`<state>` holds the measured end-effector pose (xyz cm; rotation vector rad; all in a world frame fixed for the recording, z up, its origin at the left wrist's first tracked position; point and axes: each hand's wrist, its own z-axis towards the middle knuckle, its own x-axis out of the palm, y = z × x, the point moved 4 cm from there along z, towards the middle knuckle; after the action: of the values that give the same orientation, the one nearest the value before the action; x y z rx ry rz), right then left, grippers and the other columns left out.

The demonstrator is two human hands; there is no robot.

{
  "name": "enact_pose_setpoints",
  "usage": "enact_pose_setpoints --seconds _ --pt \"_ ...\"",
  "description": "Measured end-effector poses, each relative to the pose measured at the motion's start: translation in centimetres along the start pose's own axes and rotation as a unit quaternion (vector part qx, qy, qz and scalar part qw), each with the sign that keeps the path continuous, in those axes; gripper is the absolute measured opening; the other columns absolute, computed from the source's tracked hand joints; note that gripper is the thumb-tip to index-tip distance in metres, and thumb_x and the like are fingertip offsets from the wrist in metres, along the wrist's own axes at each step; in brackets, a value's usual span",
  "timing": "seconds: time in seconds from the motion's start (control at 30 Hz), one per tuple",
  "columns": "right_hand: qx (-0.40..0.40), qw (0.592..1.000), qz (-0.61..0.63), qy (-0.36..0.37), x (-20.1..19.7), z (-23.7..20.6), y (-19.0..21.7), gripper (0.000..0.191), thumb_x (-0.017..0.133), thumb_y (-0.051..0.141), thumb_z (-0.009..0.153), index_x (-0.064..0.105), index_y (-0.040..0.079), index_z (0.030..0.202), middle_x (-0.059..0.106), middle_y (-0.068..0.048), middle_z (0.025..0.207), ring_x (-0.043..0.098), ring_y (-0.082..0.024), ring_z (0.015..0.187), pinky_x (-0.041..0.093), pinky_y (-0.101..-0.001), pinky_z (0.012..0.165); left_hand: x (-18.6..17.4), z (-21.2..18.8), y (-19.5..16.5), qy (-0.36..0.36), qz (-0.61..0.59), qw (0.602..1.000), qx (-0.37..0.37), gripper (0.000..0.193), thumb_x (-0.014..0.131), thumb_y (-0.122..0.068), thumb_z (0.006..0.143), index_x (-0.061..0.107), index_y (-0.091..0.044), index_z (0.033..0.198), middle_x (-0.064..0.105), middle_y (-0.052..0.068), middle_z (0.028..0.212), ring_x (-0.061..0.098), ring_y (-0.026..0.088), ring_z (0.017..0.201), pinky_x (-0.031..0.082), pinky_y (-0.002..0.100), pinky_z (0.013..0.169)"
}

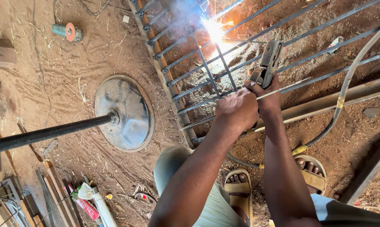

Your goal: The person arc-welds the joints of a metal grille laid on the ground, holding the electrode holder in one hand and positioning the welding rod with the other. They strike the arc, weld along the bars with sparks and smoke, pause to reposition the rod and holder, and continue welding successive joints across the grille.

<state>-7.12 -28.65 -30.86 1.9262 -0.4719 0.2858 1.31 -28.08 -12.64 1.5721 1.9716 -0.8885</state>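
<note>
Right now, from the head view, I see both my hands clasped together on the welding electrode holder: my left hand is wrapped shut over my right hand, which grips the handle. Beyond the hands, a bright arc burns on the metal grille lying on the dirt floor. A cable trails off to the right. Left of my hands sits a round metal disc on a pole.
</note>
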Motion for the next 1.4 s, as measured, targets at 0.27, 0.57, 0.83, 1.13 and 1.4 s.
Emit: enact_pose_setpoints --seconds 0.27,0.57,0.83,1.13,1.4 --pt "-0.047 0.999 -0.012 0.024 0.0 0.0 0.0 0.056 0.084 0.001 0.085 0.051 0.007 0.131 0.065 -0.003 0.106 0.066 -0.012 0.095 0.06 -0.0279 0.083 -0.3 -0.1 -0.1 0.011 0.008 1.0 0.007 0.032 0.063 -0.02 0.088 0.071 -0.002 0.113 0.071 0.016 0.121 0.07 0.035 0.11 0.057 0.049 0.092" --pt "-0.024 0.999 -0.018 0.02 0.4 -0.1 1.1 0.057 0.083 0.001 0.083 0.05 0.008 0.129 0.064 -0.003 0.107 0.068 -0.014 0.095 0.064 -0.0312 0.083 -0.5 0.1 -0.2 0.048 -0.001 0.998 -0.038 0.044 0.063 -0.02 0.089 0.058 0.002 0.127 0.07 0.017 0.12 0.069 0.032 0.113 0.056 0.049 0.094" --pt "-0.038 0.998 -0.043 0.024 0.9 0.1 1.7 0.056 0.083 0.002 0.083 0.05 0.008 0.127 0.063 -0.003 0.104 0.066 -0.013 0.09 0.062 -0.0301 0.077 -0.7 -0.1 -0.1 0.002 0.002 1.0 -0.013 0.038 0.061 -0.018 0.089 0.061 0.002 0.121 0.072 0.019 0.117 0.071 0.034 0.11 0.056 0.049 0.093" --pt "-0.052 0.996 -0.064 0.024 0.7 0.2 1.5 0.052 0.083 0.006 0.085 0.051 0.007 0.126 0.064 -0.002 0.103 0.066 -0.012 0.089 0.06 -0.029 0.078 -1.1 -0.1 -0.1 0.012 -0.013 1.0 -0.021 0.044 0.063 -0.019 0.086 0.058 0.004 0.124 0.071 0.021 0.118 0.07 0.037 0.11 0.056 0.05 0.092" --pt "-0.051 0.998 -0.024 0.034 0.9 0.3 1.5 0.055 0.084 0.005 0.084 0.05 0.006 0.127 0.064 -0.003 0.101 0.066 -0.012 0.089 0.06 -0.0295 0.079 -0.6 0.0 0.1 0.015 -0.018 0.999 -0.022 0.039 0.061 -0.018 0.089 0.061 0.002 0.122 0.071 0.021 0.117 0.071 0.037 0.109 0.057 0.05 0.091"
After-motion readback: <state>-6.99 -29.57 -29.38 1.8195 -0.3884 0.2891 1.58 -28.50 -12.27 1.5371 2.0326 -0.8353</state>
